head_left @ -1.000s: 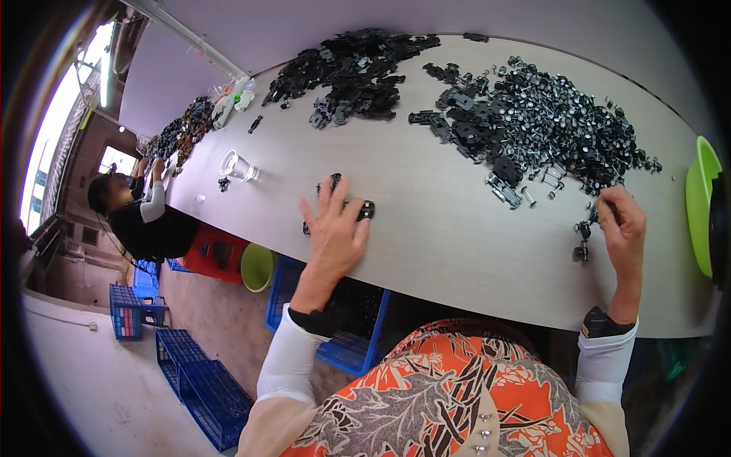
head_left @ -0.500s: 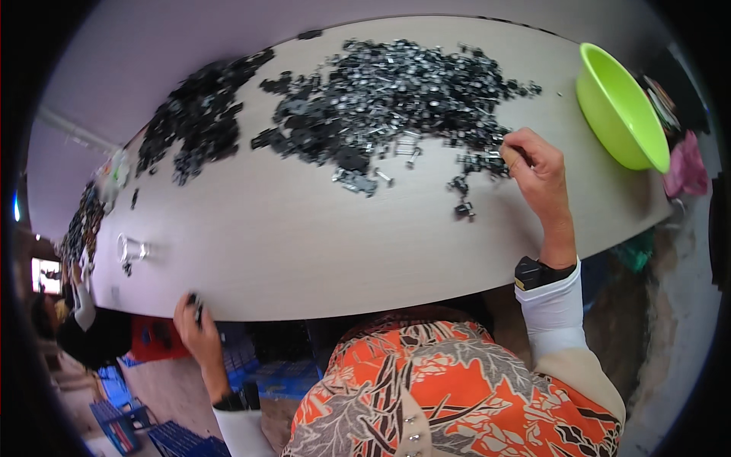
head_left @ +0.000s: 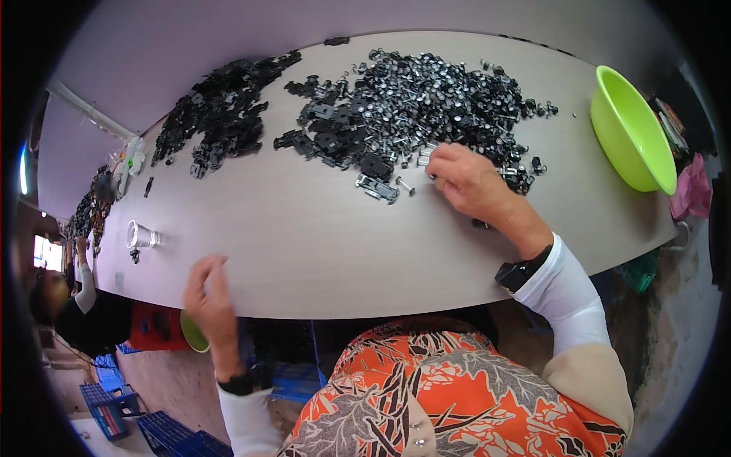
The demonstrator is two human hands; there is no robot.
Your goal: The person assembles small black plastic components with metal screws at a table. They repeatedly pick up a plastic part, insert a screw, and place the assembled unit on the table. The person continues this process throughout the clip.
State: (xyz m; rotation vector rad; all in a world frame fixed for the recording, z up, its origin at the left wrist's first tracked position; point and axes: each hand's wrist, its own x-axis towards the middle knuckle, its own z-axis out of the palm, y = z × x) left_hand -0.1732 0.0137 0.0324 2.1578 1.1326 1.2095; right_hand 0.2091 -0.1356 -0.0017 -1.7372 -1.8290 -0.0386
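My right hand [head_left: 476,185] is at the near edge of a heap of small metal axles with black wheels [head_left: 442,95]. Its fingers are pinched together, with a tiny dark bit at the fingertips that I cannot make out. Just left of it on the table lie a loose axle [head_left: 405,185] and a grey-black flat plastic chassis piece [head_left: 377,189]. My left hand [head_left: 209,297] is over the table's front edge at the left, its fingers smeared by motion. Whether it holds anything does not show.
Black chassis plates [head_left: 217,114] are heaped at the back left. A clear cup [head_left: 142,234] stands at the left with small parts beside it. A green basin [head_left: 628,133] is at the right edge, beside a pink bag [head_left: 691,186]. Another person [head_left: 84,312] works at the far left.
My right hand has moved left along the heap's near edge. My left hand has risen slightly; the small black part seen in it before no longer shows.
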